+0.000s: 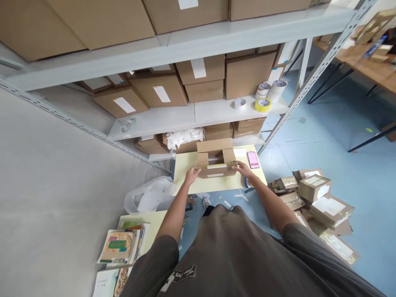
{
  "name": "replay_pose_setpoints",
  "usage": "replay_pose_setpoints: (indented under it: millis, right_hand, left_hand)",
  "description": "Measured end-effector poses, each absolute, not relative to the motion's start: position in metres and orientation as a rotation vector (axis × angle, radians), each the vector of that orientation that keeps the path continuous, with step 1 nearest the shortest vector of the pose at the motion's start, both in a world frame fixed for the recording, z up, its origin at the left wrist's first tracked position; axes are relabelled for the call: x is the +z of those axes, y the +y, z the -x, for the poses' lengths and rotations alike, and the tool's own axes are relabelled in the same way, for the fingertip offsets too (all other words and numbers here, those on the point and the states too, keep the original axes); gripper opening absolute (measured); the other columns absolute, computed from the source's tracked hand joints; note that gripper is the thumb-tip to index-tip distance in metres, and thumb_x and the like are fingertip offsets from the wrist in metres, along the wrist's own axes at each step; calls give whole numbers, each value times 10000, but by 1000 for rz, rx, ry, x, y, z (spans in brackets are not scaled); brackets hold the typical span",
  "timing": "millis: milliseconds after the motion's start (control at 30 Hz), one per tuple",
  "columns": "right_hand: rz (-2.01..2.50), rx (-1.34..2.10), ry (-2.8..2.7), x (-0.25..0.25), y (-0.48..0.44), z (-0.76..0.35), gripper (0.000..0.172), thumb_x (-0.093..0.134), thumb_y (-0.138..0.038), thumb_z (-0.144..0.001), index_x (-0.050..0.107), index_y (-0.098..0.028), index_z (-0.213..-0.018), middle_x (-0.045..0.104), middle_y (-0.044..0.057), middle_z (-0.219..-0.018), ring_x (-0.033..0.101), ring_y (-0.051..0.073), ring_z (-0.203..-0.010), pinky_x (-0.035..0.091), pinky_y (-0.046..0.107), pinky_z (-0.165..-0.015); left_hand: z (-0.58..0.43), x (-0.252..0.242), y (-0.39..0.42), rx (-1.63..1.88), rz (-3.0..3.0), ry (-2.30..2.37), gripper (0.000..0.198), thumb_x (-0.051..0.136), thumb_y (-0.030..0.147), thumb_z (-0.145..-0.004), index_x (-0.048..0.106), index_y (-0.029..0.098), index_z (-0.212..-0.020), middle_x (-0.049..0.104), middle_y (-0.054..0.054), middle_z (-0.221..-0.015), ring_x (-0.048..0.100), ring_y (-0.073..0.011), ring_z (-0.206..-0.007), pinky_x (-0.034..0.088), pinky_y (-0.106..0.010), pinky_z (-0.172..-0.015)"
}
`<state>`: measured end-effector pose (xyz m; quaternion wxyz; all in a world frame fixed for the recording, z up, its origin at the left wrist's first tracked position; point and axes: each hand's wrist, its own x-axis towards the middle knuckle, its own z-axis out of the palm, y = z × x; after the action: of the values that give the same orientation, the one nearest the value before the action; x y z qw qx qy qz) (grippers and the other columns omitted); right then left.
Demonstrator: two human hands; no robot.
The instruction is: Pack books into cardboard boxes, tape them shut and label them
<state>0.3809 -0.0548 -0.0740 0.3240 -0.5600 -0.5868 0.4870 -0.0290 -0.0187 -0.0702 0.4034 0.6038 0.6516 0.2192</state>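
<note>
Beyond shirt point(235, 247), left hand point(192, 175) and right hand point(244, 169) apart, each clamped on one end of open cardboard box point(215, 167) on worktop point(183, 163) under shelves point(173, 117), phone point(253, 159) just beside; probably light, stiff but crushable, so best held low at both ends.

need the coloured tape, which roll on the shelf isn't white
The yellow roll, flat at the shelf's front edge; the other rolls around it are white. It lies beyond the cardboard box that the left hand and right hand hold.
</note>
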Motion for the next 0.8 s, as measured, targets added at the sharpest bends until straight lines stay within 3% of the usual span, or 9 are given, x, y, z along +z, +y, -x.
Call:
replay_pose_setpoints:
  millis: [100, 200, 333, 400, 533, 700, 800]
  right_hand:
    - [1696, 1039, -1229, -81, -56, -352, 732, 637, -667, -925, 577, -222, -1503, 712, 171, -1367, 676, 330, -1256, 565, 491, -1068]
    - [1898, 902, -1063, -88, -58, -330, 763, 638, -638, -921, 531, -173, -1516, 665, 218, -1393, 685, 335, -1202, 580, 466, -1024]
    - [1952, 894, -1094, -92, -57, -324, 771, 596, -552, -937, 437, -195, -1602, 547, 218, -1555, 660, 337, -1265, 564, 453, -1055]
    - [1968, 888, -1134, -90, -54, -328, 801, 612, -533, -924, 410, -217, -1631, 524, 205, -1588, 620, 353, -1345, 537, 465, -1102]
    - [2059, 912, -1228, -81, -42, -337, 926, 665, -543, -882, 344, -203, -1681, 476, 218, -1633, 545, 391, -1459, 492, 505, -1166]
    - [2112, 944, -1319, -81, -33, -344, 1044, 693, -546, -857, 237, -193, -1728, 458, 229, -1645, 518, 400, -1500, 479, 526, -1187]
    - [2059, 935, -1352, -85, -32, -346, 1051, 659, -526, -871, 166, -226, -1749, 496, 214, -1615, 559, 398, -1457, 511, 550, -1149]
  left_hand:
    - [5, -76, -21, 662, -1384, 1907, 808, 736, 415, -925, 445, 172, -1639, 744, -132, -1297, 698, -272, -1226, 509, -395, -1126]
    - [-8, -81, -23, 678, -1279, 2056, 928, 758, 392, -906, 320, 173, -1694, 619, -183, -1478, 627, -317, -1340, 474, -435, -1166]
    - [-9, -73, 8, 652, -1476, 1915, 973, 766, 246, -865, 287, 151, -1707, 358, -196, -1731, 346, -332, -1607, 310, -393, -1304]
    - [-11, -63, 39, 651, -1494, 1808, 1006, 785, 228, -839, 289, 164, -1712, 332, -163, -1761, 301, -317, -1636, 284, -361, -1318]
    - [-21, -43, 103, 773, -1197, 1713, 958, 733, 411, -927, 268, 146, -1720, 473, -186, -1684, 468, -322, -1547, 419, -396, -1226]
    - [-17, -43, 124, 895, -1074, 1658, 813, 511, 688, -1013, 532, 92, -1566, 741, -210, -1317, 707, -309, -1241, 556, -418, -1036]
    - [-8, -59, 101, 933, -1174, 1623, 821, 628, 695, -949, 572, 128, -1539, 748, -183, -1289, 711, -285, -1200, 551, -402, -1047]
